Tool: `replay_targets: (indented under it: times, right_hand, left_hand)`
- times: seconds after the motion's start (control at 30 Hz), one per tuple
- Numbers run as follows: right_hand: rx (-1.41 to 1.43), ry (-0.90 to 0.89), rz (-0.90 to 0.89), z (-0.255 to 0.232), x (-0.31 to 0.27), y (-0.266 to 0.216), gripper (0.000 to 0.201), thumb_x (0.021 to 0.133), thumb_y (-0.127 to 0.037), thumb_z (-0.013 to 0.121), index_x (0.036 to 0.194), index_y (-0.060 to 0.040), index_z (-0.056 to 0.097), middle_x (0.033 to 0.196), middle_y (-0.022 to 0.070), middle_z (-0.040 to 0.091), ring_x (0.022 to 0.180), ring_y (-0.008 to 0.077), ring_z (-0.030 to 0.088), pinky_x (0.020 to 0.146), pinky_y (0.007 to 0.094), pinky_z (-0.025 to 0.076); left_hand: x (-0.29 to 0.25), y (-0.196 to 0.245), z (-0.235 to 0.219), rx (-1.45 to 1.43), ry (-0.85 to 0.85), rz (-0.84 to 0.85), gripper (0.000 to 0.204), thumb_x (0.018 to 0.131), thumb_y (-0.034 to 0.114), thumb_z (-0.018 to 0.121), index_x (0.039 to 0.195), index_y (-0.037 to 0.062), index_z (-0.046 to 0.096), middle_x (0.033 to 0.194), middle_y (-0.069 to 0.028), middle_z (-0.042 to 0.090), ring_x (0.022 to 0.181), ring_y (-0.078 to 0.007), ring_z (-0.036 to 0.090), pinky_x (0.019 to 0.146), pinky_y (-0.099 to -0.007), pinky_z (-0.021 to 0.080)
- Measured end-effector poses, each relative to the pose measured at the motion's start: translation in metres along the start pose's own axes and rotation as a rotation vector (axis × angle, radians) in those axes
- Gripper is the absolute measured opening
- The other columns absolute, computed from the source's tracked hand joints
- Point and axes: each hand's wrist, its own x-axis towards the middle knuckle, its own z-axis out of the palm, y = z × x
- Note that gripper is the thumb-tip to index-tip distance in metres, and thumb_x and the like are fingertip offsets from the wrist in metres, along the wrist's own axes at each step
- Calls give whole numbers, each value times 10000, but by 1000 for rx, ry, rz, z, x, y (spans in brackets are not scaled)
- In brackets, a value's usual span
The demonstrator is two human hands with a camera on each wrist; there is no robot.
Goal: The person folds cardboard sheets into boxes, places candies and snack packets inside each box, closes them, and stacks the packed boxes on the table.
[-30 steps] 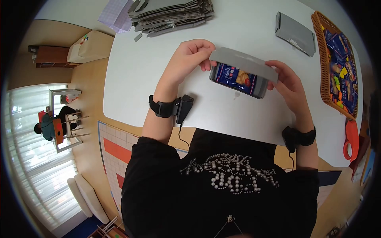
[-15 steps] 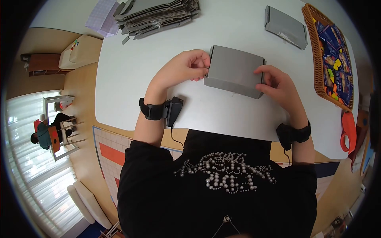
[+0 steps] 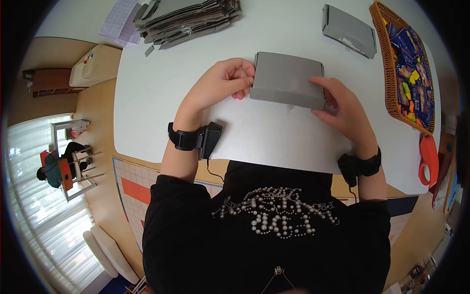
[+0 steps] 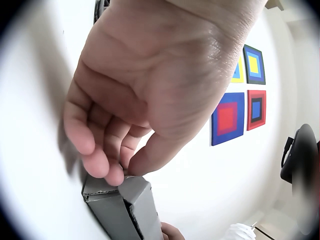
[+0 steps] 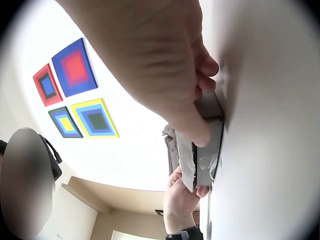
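Note:
A closed grey cardboard box (image 3: 288,74) lies on the white table between the two hands, its lid down and its contents hidden. At its left end, the left hand (image 3: 223,84) has curled fingers; in the left wrist view this hand (image 4: 150,80) pinches the end of the box (image 4: 109,211) between fingertips and thumb. The right hand (image 3: 346,116) is around the right end, index finger over the lid and thumb by the front corner. The right wrist view shows the right hand (image 5: 150,60) gripping that corner of the box (image 5: 209,157).
Flattened grey cardboard (image 3: 188,22) is stacked at the back left beside a checked sheet (image 3: 120,23). Another grey box (image 3: 348,30) lies at the back right. A wicker basket (image 3: 390,73) of blue packets stands at the right, with a red tape dispenser (image 3: 429,159) near it.
The lid, raised a second ago over a blue packet, has come down and covers it. Both hands have shifted to the ends of the box, and the right index finger has moved onto the lid.

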Motion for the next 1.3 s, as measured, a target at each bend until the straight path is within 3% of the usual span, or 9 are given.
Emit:
replay_targets:
  times: [0.07, 0.3, 0.37, 0.57, 0.8, 1.0, 1.07, 1.17, 1.3]
  right_hand:
    - [153, 164, -52, 0, 0, 7, 516, 669, -45, 679, 1156, -96, 519, 903, 46, 540, 708, 150, 486, 629, 261, 431]
    - [301, 271, -54, 1, 1, 26, 391, 761, -7, 577, 1143, -82, 541, 871, 14, 540, 697, 77, 471, 582, 197, 394]
    - [606, 318, 82, 2, 1, 19, 275, 842, -60, 515, 1114, -68, 552, 793, 12, 548, 607, 68, 474, 531, 188, 385]
    - [911, 250, 393, -3, -2, 16, 256, 917, -288, 469, 984, -64, 572, 538, -21, 420, 412, 90, 431, 442, 203, 378]
    - [959, 164, 469, 1, -3, 21, 264, 914, -325, 475, 875, -72, 540, 525, -14, 410, 427, 112, 460, 442, 228, 381]
    - [1021, 132, 295, 0, -6, 14, 346, 902, -304, 504, 1127, -41, 494, 685, 18, 496, 583, 111, 514, 566, 229, 429]
    - [905, 59, 29, 2, -6, 26, 425, 861, -190, 576, 1225, -28, 428, 828, 22, 527, 710, 94, 527, 632, 218, 436]
    - [790, 184, 145, 2, -5, 6, 446, 804, -71, 625, 1207, -15, 444, 915, 12, 536, 781, 75, 518, 669, 211, 436]
    - [721, 137, 175, -1, -6, 16, 455, 782, -31, 636, 1199, -14, 455, 947, 1, 542, 824, 63, 506, 702, 205, 429]
  left_hand:
    - [-1, 6, 3, -111, 68, 26, 153, 812, 71, 552, 948, 2, 564, 662, -15, 587, 563, -61, 522, 536, -193, 426]
    - [-6, 4, 8, -184, -64, 101, 270, 792, 37, 590, 1056, 3, 544, 753, -12, 582, 682, -83, 551, 627, -216, 455]
    - [-5, 1, 10, -53, -57, 297, 419, 732, 7, 643, 1127, 31, 503, 841, -14, 570, 758, -98, 554, 699, -237, 458]
    - [-1, 5, 18, 187, 78, 372, 514, 685, 2, 681, 1147, 80, 469, 930, -24, 543, 849, -118, 544, 776, -251, 441]
    - [7, -4, 25, 59, 126, 499, 507, 701, 24, 700, 1141, 72, 453, 1047, -26, 525, 792, -63, 496, 756, -229, 417]
    - [6, -1, 28, -128, 219, 289, 448, 732, 3, 674, 1107, 69, 438, 1030, -1, 519, 639, -13, 434, 605, -166, 373]
    - [7, -1, 28, -221, 254, 277, 457, 723, -13, 674, 1097, 77, 428, 1000, 14, 519, 586, -4, 390, 545, -158, 341]
    - [10, -5, 27, -211, 269, 284, 483, 715, -25, 674, 1104, 80, 407, 980, 4, 541, 598, -11, 445, 564, -158, 371]
    - [11, -2, 32, -270, 293, 250, 516, 711, -28, 681, 1120, 85, 387, 988, -18, 558, 651, -33, 527, 589, -167, 409]
